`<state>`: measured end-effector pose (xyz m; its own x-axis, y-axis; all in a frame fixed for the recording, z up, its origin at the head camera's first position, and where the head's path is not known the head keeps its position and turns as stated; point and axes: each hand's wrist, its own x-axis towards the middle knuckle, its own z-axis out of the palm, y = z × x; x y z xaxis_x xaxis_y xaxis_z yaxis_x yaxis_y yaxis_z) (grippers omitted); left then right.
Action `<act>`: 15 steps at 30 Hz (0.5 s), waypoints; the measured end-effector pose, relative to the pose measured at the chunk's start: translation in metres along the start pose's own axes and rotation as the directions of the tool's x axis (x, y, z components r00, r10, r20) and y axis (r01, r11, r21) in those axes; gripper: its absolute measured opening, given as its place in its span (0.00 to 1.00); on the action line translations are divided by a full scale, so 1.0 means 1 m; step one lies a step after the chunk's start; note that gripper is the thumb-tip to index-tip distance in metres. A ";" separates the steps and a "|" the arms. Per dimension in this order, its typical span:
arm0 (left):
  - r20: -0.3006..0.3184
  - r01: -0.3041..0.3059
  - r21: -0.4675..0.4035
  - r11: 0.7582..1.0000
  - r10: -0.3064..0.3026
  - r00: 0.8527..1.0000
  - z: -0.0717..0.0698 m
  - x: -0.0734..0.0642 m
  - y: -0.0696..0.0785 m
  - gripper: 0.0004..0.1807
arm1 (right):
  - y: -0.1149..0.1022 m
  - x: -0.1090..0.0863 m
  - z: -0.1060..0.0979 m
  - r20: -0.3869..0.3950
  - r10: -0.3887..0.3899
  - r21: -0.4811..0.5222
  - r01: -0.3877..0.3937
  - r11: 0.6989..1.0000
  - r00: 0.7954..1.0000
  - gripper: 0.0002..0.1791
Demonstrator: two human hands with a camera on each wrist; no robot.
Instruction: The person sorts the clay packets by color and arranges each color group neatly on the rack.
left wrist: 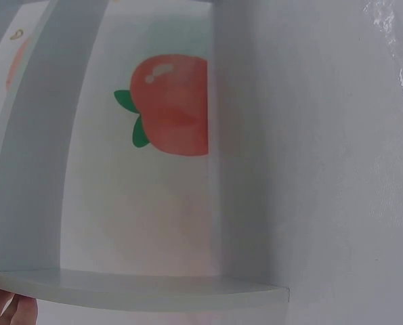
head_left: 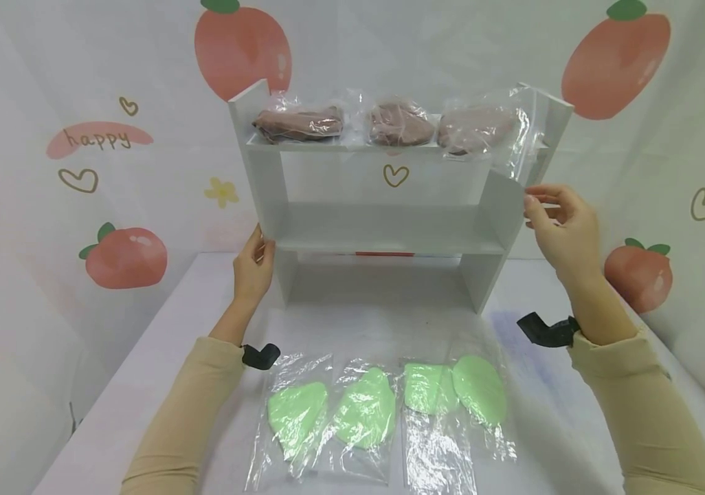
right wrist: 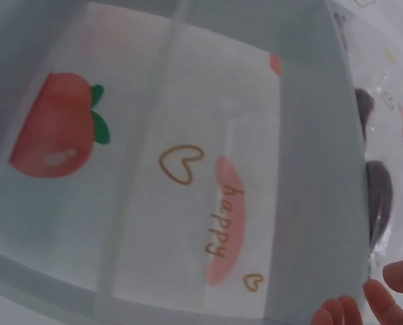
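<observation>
A white shelf rack (head_left: 389, 237) stands on the table. My left hand (head_left: 253, 269) grips the edge of its left side panel, thumb at the front and fingers along the outer face; a few fingers (left wrist: 11, 308) show in the left wrist view. Beside the right panel's front edge is my right hand (head_left: 565, 230), its thumb and fingers apart. Three clear plastic bags with brown lumps lie on the top board: a left bag (head_left: 299, 125), a middle bag (head_left: 400, 124) and a right bag (head_left: 476, 128). The right bag's loose end hangs over the front, just above my right fingers.
In front of the rack lie several clear bags with flat light-green pieces, among them a left one (head_left: 298, 416) and a right one (head_left: 479, 388). A white curtain (head_left: 340, 41) with fruit prints hangs behind. Black wrist mounts (head_left: 547, 331) stick out from my sleeves.
</observation>
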<state>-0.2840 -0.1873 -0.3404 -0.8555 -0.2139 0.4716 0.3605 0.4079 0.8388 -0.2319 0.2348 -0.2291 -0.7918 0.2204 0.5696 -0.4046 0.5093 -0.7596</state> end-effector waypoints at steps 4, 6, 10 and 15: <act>-0.004 0.005 -0.002 1.000 -0.005 1.000 0.000 0.000 0.000 0.26 | 0.014 -0.014 0.004 0.132 -0.002 -0.075 0.012 0.997 0.991 0.16; -0.008 0.005 0.000 1.000 -0.005 1.000 0.000 0.000 0.000 0.26 | 0.019 -0.021 0.005 0.205 0.007 -0.099 0.014 0.995 0.979 0.18; -0.009 0.008 0.000 1.000 -0.008 1.000 0.000 0.000 0.000 0.25 | 0.030 -0.032 0.006 0.368 0.069 -0.195 0.004 0.981 0.927 0.20; -0.001 0.004 0.003 1.000 -0.004 1.000 0.001 0.001 -0.002 0.25 | 0.048 -0.041 0.005 0.551 0.144 -0.266 0.009 0.964 0.822 0.22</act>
<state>-0.2859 -0.1879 -0.3416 -0.8565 -0.2159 0.4687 0.3563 0.4096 0.8398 -0.2214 0.2462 -0.2904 -0.9613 -0.2036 0.1859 -0.2757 0.7138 -0.6438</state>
